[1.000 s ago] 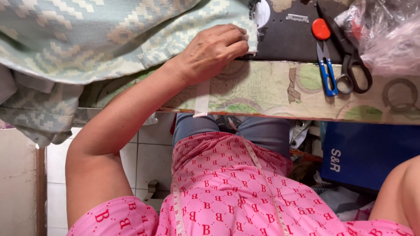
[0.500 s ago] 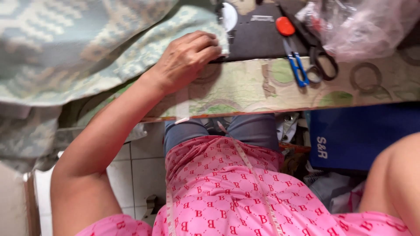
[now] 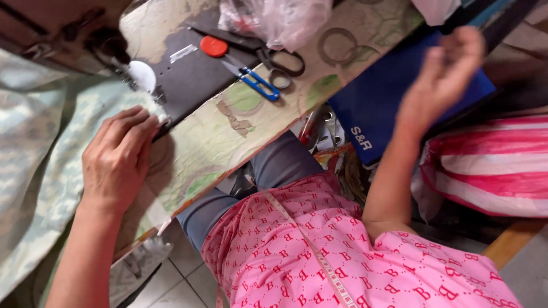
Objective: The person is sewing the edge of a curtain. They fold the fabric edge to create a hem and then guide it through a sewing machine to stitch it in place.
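My left hand (image 3: 117, 159) lies flat on the edge of a pale green patterned fabric (image 3: 40, 154), pressing it to the worktable (image 3: 228, 134) with fingers together. My right hand (image 3: 442, 77) hovers in the air at the upper right, blurred, fingers loosely curled, with nothing seen in it. On the table past the fabric lie black-handled scissors (image 3: 268, 54), small blue thread snips (image 3: 257, 84) and a red disc (image 3: 213, 46). A measuring tape (image 3: 311, 251) hangs over my pink top.
A crumpled clear plastic bag (image 3: 274, 20) sits at the table's far edge. A blue bag (image 3: 394, 97) and a red-and-white striped sack (image 3: 491, 171) stand to the right below the table. Tiled floor (image 3: 171, 285) shows beneath my knees.
The view has swung and tilted to the right. My right hand has risen into view at the upper right. My left hand stays on the fabric edge.
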